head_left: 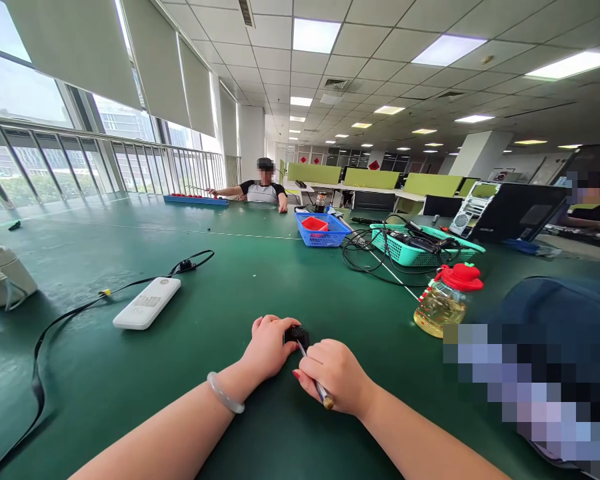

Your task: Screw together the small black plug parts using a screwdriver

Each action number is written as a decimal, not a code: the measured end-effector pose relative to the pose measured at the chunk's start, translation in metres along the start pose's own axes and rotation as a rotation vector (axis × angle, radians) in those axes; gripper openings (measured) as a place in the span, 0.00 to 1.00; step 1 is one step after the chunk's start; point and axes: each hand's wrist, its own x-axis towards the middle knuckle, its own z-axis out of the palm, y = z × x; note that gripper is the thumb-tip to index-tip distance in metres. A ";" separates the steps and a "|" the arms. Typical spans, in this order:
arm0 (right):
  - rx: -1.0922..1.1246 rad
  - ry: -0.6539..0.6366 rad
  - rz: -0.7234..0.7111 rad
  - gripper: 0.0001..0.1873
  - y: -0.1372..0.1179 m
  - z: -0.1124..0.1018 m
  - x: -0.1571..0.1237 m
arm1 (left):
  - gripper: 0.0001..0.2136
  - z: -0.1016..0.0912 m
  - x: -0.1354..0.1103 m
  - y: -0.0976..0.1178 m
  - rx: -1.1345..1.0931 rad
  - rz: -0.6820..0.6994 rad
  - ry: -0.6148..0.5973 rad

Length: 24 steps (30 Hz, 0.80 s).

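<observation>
In front of you spreads the green table (240, 287), and taking your hands as the clock centre, the turquoise basket (410, 255) with black cables stands at two o'clock. The blue basket (325, 238) is near twelve. The jar with red lid (443, 310) is between two and three. Between nine and ten lies the white device (147, 305); it carries grey printing and a round mark, too small to be read. Your left hand (270, 347) is curved, thumb and fingers gripping the small black object (297, 333) at its right. Your right hand (335, 373) is closed around the thin tool (322, 392), whose shaft slants towards eleven o'clock, its tip at the black object.
</observation>
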 end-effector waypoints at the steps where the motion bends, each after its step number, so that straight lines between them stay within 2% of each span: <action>1: 0.008 -0.005 0.001 0.19 0.000 0.000 0.000 | 0.19 0.000 0.000 0.000 -0.001 -0.001 0.002; 8: 0.025 -0.018 0.007 0.19 0.001 0.001 -0.002 | 0.19 0.001 0.000 -0.001 0.008 0.005 0.005; 24: 0.014 0.049 0.046 0.21 0.008 -0.004 -0.002 | 0.21 0.000 -0.001 0.003 0.071 0.011 -0.001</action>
